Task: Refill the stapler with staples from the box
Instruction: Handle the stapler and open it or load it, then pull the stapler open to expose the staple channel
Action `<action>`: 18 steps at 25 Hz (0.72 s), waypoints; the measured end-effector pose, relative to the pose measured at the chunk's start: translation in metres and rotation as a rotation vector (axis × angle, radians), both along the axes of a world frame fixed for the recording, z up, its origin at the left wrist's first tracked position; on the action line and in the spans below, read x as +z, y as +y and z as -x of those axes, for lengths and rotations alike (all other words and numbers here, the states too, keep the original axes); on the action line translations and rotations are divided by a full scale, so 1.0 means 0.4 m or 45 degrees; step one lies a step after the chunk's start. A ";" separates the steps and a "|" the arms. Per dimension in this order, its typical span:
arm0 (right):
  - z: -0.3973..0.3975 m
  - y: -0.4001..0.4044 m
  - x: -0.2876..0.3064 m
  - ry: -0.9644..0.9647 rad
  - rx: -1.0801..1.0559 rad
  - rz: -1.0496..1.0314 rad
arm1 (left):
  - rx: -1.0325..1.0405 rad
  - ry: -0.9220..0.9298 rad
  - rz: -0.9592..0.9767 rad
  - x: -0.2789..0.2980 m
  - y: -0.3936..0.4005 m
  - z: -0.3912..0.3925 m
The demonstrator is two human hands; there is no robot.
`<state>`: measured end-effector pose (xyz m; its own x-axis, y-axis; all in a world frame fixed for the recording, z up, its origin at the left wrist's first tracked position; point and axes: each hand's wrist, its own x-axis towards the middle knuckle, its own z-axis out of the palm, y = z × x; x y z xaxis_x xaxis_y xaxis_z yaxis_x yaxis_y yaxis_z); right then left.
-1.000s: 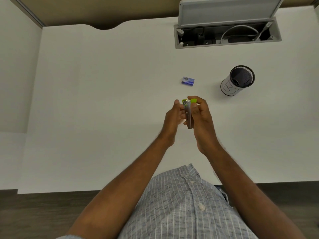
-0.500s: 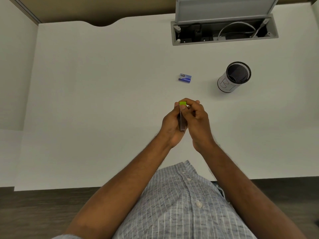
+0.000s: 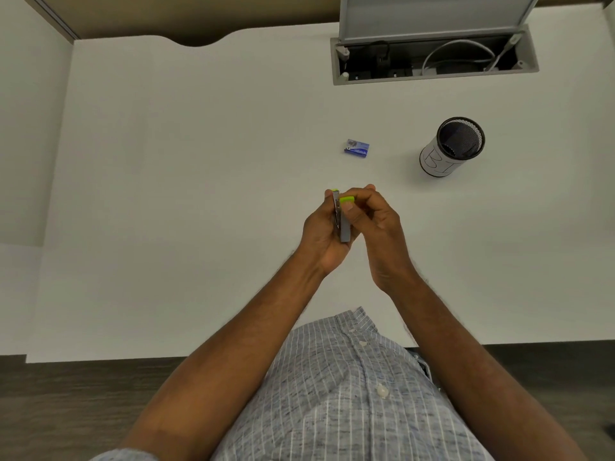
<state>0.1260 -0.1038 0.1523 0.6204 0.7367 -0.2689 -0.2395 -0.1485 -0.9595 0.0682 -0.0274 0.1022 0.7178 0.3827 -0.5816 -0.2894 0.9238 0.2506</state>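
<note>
Head view: both hands, left hand [image 3: 321, 232] and right hand [image 3: 376, 221], grip one slim grey stapler [image 3: 343, 224] with lime-green ends, beyond it one blue staple box [image 3: 356, 148].

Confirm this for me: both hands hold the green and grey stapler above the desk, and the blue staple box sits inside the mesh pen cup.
Not quite. The head view shows the blue staple box lying on the white desk, apart from the mesh pen cup and to its left. The rest stands: the left hand and the right hand both hold the green and grey stapler above the desk.
</note>
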 end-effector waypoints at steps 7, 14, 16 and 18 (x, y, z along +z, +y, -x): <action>-0.007 -0.037 0.005 0.055 0.047 -0.051 | -0.092 0.119 -0.130 0.021 0.009 -0.009; 0.000 -0.085 -0.030 -0.369 0.344 0.010 | -0.054 0.113 -0.066 0.034 0.023 -0.005; 0.005 -0.095 -0.045 -0.634 0.450 0.065 | -0.082 0.121 -0.090 0.034 0.029 0.000; 0.012 -0.099 -0.056 -0.824 0.513 0.135 | -0.121 0.143 -0.108 0.034 0.025 0.003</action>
